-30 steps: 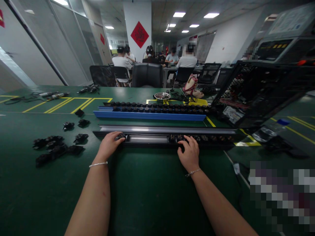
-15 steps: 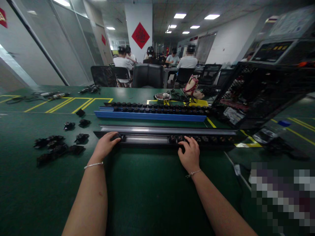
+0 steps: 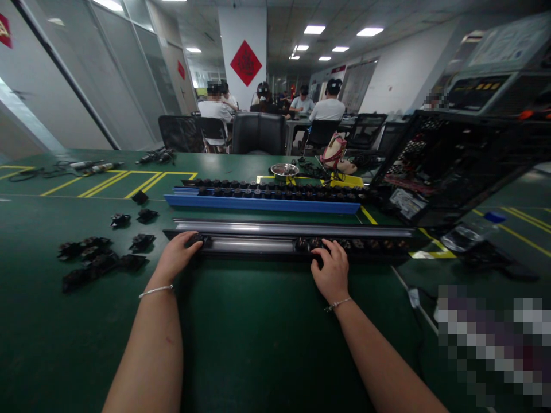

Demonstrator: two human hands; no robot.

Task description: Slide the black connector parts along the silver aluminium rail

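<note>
1. The long black rail is lying flat across the green table.
2. The left hand is pinching a small black part at the left end of the rail.
3. The right hand is touching the row of black parts in the right half of the rail. I cannot tell if it is gripping one.
4. The two hands are sitting well apart, with a bare stretch of the rail showing between them.
5. Loose black parts are lying on the left of the rail. A blue rail is sitting behind it.
6. The person seems to be setting the pinched part in the rail. I think a next move would be calling for a soft, straight push, with the right hand keeping the row steady.
</note>
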